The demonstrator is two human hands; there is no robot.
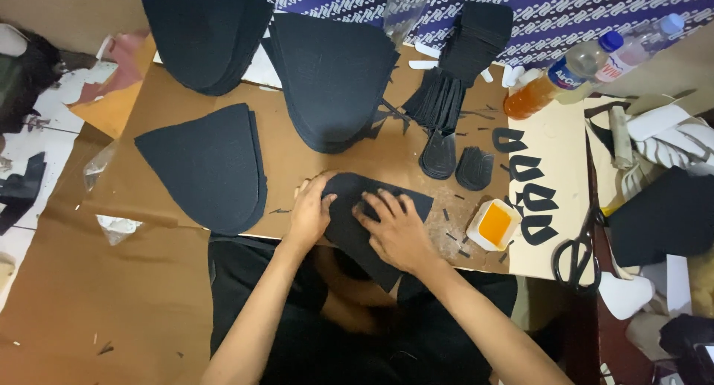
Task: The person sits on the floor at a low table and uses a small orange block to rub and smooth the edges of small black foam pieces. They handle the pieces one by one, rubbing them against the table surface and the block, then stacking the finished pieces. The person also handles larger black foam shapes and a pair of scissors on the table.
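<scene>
Soft, even indoor light, faint shadows, slight blur, mild bending at the edges

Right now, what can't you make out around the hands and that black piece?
Head view, the only one:
- Black piece: its middle is hidden under the left hand and right hand; its lower end blends into the dark clothing.
- Fingertip contact: too small to tell pressing from gripping.
- Small tub: orange contents, kind unclear.
- Scissors: blades blend into dark table edge.
- Bottles: far one cut by the frame edge.

Black piece (372, 229) partly hidden, perhaps overhanging board.
</scene>
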